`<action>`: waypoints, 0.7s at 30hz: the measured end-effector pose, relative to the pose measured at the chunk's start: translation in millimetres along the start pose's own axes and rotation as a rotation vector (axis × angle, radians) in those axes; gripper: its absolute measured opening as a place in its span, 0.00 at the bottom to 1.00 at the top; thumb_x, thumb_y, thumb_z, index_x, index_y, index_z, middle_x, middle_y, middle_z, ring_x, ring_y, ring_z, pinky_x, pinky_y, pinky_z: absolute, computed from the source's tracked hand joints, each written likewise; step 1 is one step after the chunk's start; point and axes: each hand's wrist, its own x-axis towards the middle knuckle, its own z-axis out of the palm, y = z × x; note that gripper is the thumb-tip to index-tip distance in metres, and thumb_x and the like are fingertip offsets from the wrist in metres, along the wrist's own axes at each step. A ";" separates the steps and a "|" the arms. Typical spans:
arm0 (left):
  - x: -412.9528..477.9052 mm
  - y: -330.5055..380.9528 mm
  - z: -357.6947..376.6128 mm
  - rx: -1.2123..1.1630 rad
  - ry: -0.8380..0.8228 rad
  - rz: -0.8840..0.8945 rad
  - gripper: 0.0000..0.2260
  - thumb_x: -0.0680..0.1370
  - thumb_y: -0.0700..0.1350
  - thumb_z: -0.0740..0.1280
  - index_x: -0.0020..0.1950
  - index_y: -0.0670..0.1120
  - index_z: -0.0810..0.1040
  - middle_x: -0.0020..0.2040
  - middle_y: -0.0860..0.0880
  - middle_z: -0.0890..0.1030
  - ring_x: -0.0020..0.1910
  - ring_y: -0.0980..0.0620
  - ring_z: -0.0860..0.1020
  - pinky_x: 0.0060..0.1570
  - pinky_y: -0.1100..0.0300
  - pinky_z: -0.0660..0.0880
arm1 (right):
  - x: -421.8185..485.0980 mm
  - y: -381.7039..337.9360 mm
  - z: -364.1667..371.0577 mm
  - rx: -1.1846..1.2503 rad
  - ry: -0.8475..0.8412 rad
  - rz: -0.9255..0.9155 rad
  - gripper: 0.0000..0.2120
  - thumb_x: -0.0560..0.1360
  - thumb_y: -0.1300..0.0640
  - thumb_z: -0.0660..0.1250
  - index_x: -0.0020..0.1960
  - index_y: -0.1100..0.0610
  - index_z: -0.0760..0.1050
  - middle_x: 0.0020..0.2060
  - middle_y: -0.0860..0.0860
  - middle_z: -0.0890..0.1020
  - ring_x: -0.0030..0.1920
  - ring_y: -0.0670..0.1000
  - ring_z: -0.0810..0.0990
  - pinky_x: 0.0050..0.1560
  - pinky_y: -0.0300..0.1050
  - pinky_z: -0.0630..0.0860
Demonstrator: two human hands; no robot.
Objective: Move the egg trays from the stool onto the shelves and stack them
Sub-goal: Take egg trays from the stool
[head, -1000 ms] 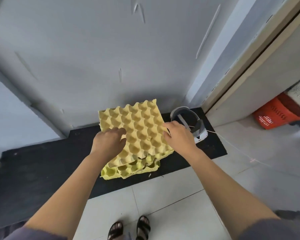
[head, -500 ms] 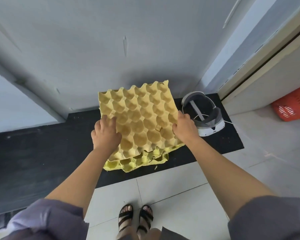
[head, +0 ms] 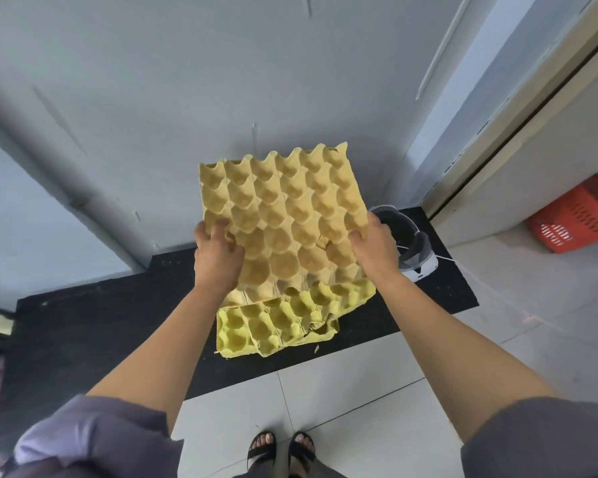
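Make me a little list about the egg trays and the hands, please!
top tray: tan, held up at a tilt
left grip: holds its left edge
right grip: holds its right edge
lower trays: brighter yellow, on the black surface
nearby: white headset, red basket

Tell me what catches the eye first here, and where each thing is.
A tan egg tray fills the centre, gripped at its side edges by the left hand and the right hand. Just below it, brighter yellow trays lie on a black surface. An orange basket stands on the floor at far right.
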 end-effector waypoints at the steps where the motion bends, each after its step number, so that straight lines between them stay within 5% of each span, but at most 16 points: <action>1: -3.6 8.8 -11.2 -0.012 0.014 0.018 0.22 0.76 0.39 0.61 0.70 0.48 0.65 0.74 0.42 0.54 0.59 0.36 0.74 0.57 0.43 0.72 | -5.0 -7.1 -10.3 -0.001 0.025 -0.013 0.22 0.79 0.52 0.59 0.71 0.58 0.64 0.59 0.61 0.74 0.58 0.62 0.75 0.50 0.51 0.71; 9: -65.8 55.7 -121.4 -0.093 0.217 0.156 0.20 0.77 0.42 0.61 0.70 0.45 0.66 0.73 0.43 0.59 0.65 0.44 0.68 0.62 0.54 0.65 | -73.3 -71.1 -89.3 0.048 0.202 -0.232 0.25 0.81 0.49 0.57 0.75 0.54 0.59 0.62 0.59 0.73 0.59 0.60 0.75 0.54 0.53 0.72; 13: -113.5 52.7 -174.7 -0.058 0.297 0.205 0.20 0.77 0.49 0.61 0.67 0.44 0.69 0.70 0.42 0.64 0.64 0.43 0.68 0.59 0.54 0.67 | -123.7 -93.2 -111.7 0.096 0.242 -0.394 0.19 0.80 0.48 0.57 0.70 0.51 0.65 0.58 0.57 0.75 0.55 0.59 0.77 0.54 0.53 0.74; 21: -218.9 14.9 -278.0 0.031 0.466 0.178 0.24 0.76 0.47 0.66 0.70 0.43 0.66 0.72 0.42 0.58 0.66 0.39 0.68 0.63 0.51 0.67 | -221.1 -157.4 -113.2 0.151 0.153 -0.606 0.15 0.78 0.47 0.62 0.61 0.53 0.76 0.57 0.55 0.74 0.58 0.56 0.75 0.56 0.45 0.69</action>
